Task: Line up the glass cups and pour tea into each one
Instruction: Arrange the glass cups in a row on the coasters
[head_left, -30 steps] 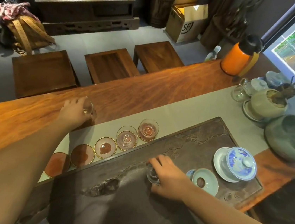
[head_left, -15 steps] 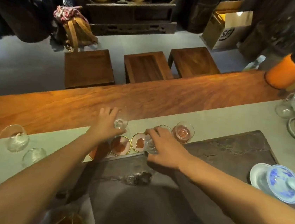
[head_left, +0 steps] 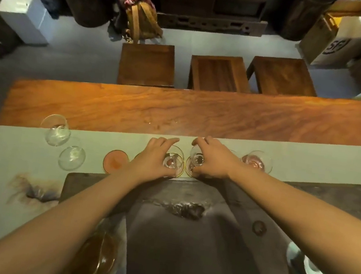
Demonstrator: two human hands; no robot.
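Observation:
My left hand (head_left: 152, 158) grips a small glass cup (head_left: 172, 161) that rests on a gold-rimmed coaster. Right beside it my right hand (head_left: 214, 161) holds a second glass cup (head_left: 197, 158) over the neighbouring coaster (head_left: 188, 171). Another glass cup (head_left: 256, 161) stands on a coaster to the right of my right hand. One bare reddish coaster (head_left: 116, 161) lies to the left of my left hand. Two more glass cups (head_left: 57, 130) (head_left: 72, 157) stand apart at the far left on the pale runner. A glass pitcher of brown tea (head_left: 95, 260) sits under my left forearm.
A dark stone tea tray (head_left: 208, 241) fills the near middle. The pale runner (head_left: 23, 186) lies on a long wooden table (head_left: 200, 112). Three wooden stools (head_left: 218, 73) stand beyond it. A white ceramic piece (head_left: 312, 273) lies at the lower right.
The view has swung left. Both hands have come together at the coaster row, each lowering its glass cup onto a coaster.

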